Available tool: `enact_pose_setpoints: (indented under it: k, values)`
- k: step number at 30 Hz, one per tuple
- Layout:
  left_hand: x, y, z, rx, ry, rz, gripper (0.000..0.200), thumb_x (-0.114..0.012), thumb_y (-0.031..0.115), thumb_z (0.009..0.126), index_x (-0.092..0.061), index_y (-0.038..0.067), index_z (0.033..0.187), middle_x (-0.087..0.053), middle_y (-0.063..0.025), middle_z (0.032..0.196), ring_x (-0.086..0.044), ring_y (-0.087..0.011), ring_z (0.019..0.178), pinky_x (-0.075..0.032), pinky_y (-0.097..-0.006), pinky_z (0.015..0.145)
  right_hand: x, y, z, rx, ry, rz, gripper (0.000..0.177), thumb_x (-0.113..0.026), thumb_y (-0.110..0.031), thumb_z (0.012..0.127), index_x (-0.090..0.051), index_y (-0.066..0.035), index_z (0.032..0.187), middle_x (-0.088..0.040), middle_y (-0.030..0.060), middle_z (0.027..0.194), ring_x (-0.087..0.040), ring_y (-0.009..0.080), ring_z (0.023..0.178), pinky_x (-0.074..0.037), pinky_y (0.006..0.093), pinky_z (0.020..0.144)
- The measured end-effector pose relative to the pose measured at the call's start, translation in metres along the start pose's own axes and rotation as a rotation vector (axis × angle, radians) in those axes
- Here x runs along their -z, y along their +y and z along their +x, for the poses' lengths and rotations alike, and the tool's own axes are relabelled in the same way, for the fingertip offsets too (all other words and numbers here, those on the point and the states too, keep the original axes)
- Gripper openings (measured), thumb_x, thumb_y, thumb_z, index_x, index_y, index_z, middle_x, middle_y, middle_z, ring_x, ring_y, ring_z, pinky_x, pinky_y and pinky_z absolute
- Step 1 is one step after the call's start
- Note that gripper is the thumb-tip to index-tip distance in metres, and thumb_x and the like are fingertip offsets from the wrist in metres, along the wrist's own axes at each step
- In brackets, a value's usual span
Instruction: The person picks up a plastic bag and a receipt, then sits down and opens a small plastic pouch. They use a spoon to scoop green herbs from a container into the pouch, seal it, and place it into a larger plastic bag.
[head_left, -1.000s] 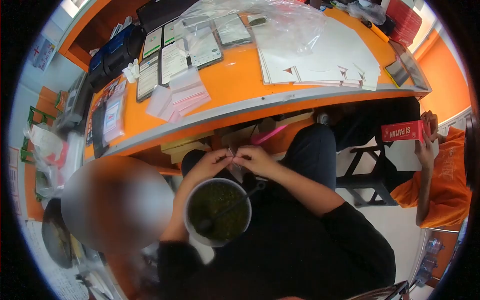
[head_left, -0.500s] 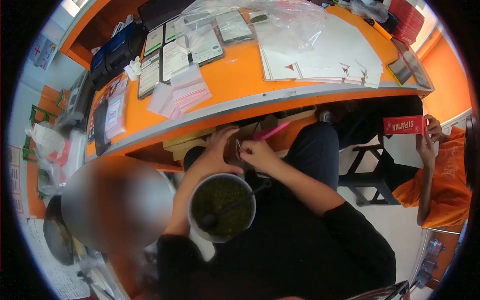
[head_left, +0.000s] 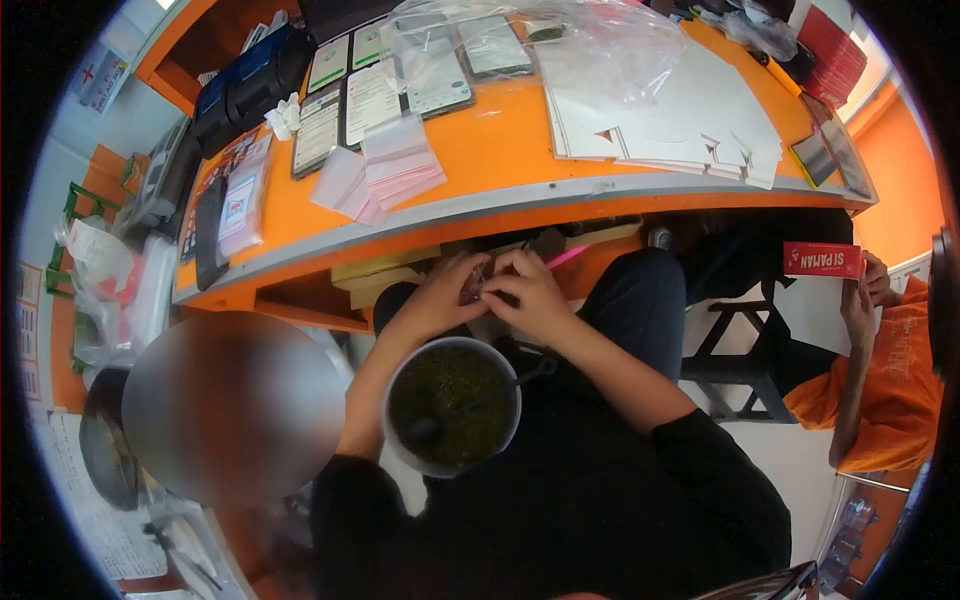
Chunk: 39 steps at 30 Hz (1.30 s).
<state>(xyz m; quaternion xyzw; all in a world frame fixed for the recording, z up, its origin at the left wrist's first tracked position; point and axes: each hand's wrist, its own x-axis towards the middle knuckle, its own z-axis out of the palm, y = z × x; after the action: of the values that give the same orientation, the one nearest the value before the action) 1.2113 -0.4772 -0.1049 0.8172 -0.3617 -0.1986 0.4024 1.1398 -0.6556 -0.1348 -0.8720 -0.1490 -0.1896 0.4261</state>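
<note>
Above the rim of a white tub (head_left: 512, 425), both my hands meet around a small clear plastic bag (head_left: 474, 284). My left hand (head_left: 440, 295) has its fingers curled round one side of the bag. My right hand (head_left: 530, 295) pinches the other side with thumb and fingers. Dark green chopped or wet matter (head_left: 450, 385) fills the tub, and a black spoon (head_left: 480, 403) lies in it with its handle over the right rim. Whether the bag holds anything is too small to tell.
An orange desk (head_left: 490, 140) carries small zip bags (head_left: 400, 160), phones (head_left: 375, 105), white sheets (head_left: 660, 110) and plastic film. At right, a person in orange (head_left: 880, 370) holds a red box (head_left: 822, 260). A blurred round shape (head_left: 235, 410) is at left.
My left hand has closed from a wide-open curve onto the small bag, and my hands have come together. The pink item behind them is now more hidden. The view has shifted slightly.
</note>
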Motion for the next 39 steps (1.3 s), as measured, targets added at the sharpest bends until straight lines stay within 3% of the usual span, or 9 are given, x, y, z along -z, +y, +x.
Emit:
enact_pose_setpoints:
  k: [5,11,14,16,21,23,27,30,39]
  values:
    - [-0.001,-0.011,0.001,-0.176,0.047,0.206,0.056,-0.070,0.020,0.070,-0.049,0.008,0.120,-0.055,-0.0151,0.110,-0.051,-0.0320,0.103,-0.036,-0.0412,0.093,0.000,0.000,0.001,0.021,-0.264,0.052,0.029,-0.060,-0.021,0.082,-0.061,-0.015,0.111,-0.056,0.0074,0.112,-0.050,0.0301,0.104,-0.040,0.0391,0.088]
    - [-0.001,-0.026,-0.005,-0.017,0.135,0.092,0.050,-0.075,0.029,0.070,-0.054,0.010,0.111,-0.061,-0.0088,0.096,-0.056,-0.0274,0.095,-0.035,-0.0393,0.091,0.018,0.005,-0.013,0.024,-0.135,0.382,0.041,-0.057,-0.027,0.086,-0.052,-0.011,0.124,-0.054,0.0100,0.111,-0.053,0.0252,0.100,-0.041,0.0350,0.085]
    - [0.003,-0.021,-0.009,-0.002,0.187,0.064,0.050,-0.077,0.034,0.069,-0.054,0.009,0.106,-0.061,-0.0063,0.088,-0.058,-0.0208,0.082,-0.042,-0.0329,0.079,0.041,0.016,-0.037,-0.218,-0.469,1.058,0.043,-0.057,-0.029,0.088,-0.051,-0.008,0.124,-0.053,0.0078,0.107,-0.052,0.0183,0.101,-0.042,0.0328,0.084]
    - [0.002,-0.026,-0.008,0.019,0.181,-0.017,0.048,-0.077,0.033,0.071,-0.053,0.006,0.102,-0.060,-0.0074,0.082,-0.057,-0.0188,0.072,-0.045,-0.0291,0.068,0.046,0.005,-0.051,-0.246,-0.571,1.008,0.043,-0.060,-0.027,0.086,-0.050,-0.007,0.123,-0.053,0.0060,0.105,-0.053,0.0161,0.099,-0.043,0.0316,0.083]
    - [-0.003,-0.029,-0.003,0.094,0.206,-0.036,0.047,-0.072,0.037,0.075,-0.051,0.005,0.103,-0.059,-0.0100,0.081,-0.058,-0.0218,0.075,-0.045,-0.0320,0.073,0.051,-0.030,-0.060,-0.395,-0.636,1.053,0.041,-0.070,-0.014,0.080,-0.054,-0.005,0.116,-0.054,0.0039,0.099,-0.056,0.0143,0.090,-0.047,0.0285,0.079]
    - [-0.005,-0.029,-0.003,0.199,0.185,-0.133,0.052,-0.069,0.039,0.078,-0.048,0.003,0.109,-0.058,-0.0133,0.088,-0.057,-0.0235,0.084,-0.045,-0.0333,0.076,0.053,-0.044,-0.048,-0.235,-0.731,1.101,0.032,-0.071,-0.005,0.076,-0.060,-0.004,0.107,-0.056,0.0047,0.096,-0.058,0.0145,0.086,-0.049,0.0279,0.075]
    - [-0.008,-0.036,-0.008,0.061,0.152,-0.056,0.057,-0.066,0.038,0.080,-0.043,0.000,0.115,-0.056,-0.0169,0.098,-0.056,-0.0257,0.094,-0.044,-0.0339,0.081,0.049,-0.076,-0.025,0.141,-0.530,0.733,0.022,-0.071,-0.003,0.075,-0.064,-0.003,0.096,-0.061,0.0096,0.098,-0.061,0.0171,0.089,-0.051,0.0292,0.076]
    - [-0.006,-0.033,-0.010,0.098,0.142,-0.087,0.058,-0.063,0.033,0.084,-0.040,-0.001,0.125,-0.051,-0.0203,0.116,-0.051,-0.0295,0.109,-0.040,-0.0368,0.093,0.044,-0.078,-0.017,0.184,-0.517,0.799,0.019,-0.070,-0.002,0.074,-0.062,-0.002,0.092,-0.063,0.0136,0.102,-0.064,0.0194,0.089,-0.053,0.0300,0.074]
    - [0.001,-0.035,-0.011,0.042,0.150,-0.125,0.045,-0.063,0.030,0.085,-0.047,0.002,0.116,-0.061,-0.0179,0.096,-0.060,-0.0294,0.090,-0.046,-0.0350,0.080,0.063,-0.080,-0.031,0.013,-0.105,1.084,0.016,-0.053,-0.013,0.092,-0.059,0.002,0.093,-0.063,0.0261,0.094,-0.067,0.0299,0.077,-0.055,0.0372,0.066]
